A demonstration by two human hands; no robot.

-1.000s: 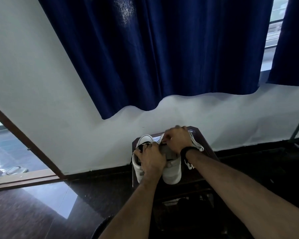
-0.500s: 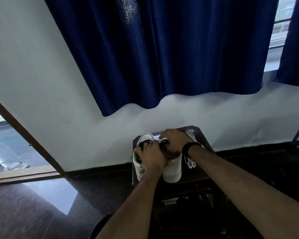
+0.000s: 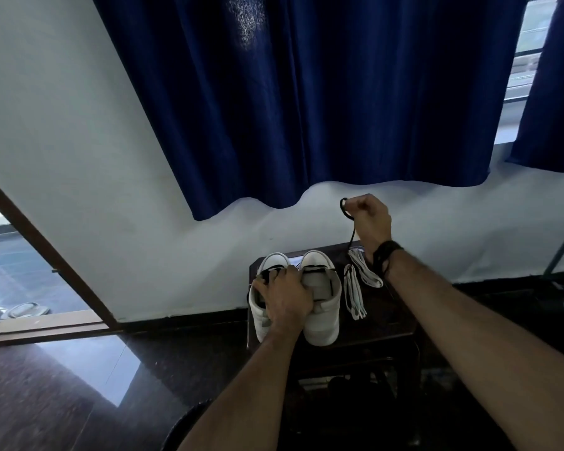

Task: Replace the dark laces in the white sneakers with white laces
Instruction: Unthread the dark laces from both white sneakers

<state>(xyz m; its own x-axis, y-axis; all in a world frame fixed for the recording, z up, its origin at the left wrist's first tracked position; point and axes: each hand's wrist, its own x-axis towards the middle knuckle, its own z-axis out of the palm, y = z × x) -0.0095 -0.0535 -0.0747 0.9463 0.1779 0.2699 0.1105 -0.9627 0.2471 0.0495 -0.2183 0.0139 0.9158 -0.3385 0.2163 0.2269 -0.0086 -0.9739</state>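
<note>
Two white sneakers stand side by side on a small dark table [image 3: 381, 323], toes pointing away from me. My left hand [image 3: 285, 301] presses down across the left sneaker [image 3: 261, 315] and the inner edge of the right sneaker [image 3: 323, 307]. My right hand [image 3: 370, 219] is raised above the table's far right corner, fist closed on a dark lace [image 3: 348, 222] that hangs down from it. White laces [image 3: 355, 288] lie in loose bundles on the table right of the sneakers. Dark lace still shows near the sneakers' toe ends.
A white wall with a dark blue curtain [image 3: 306, 102] rises behind the table. An open doorway [image 3: 30, 271] is at the left. The floor is dark and glossy. A dark round object [image 3: 189, 428] sits at the bottom edge beside my left arm. A stand leg [image 3: 560, 252] is at the far right.
My right hand has lifted from the sneakers up and to the right, pulling a dark lace with it. The left hand stays pressed on the sneakers. The white laces are now uncovered.
</note>
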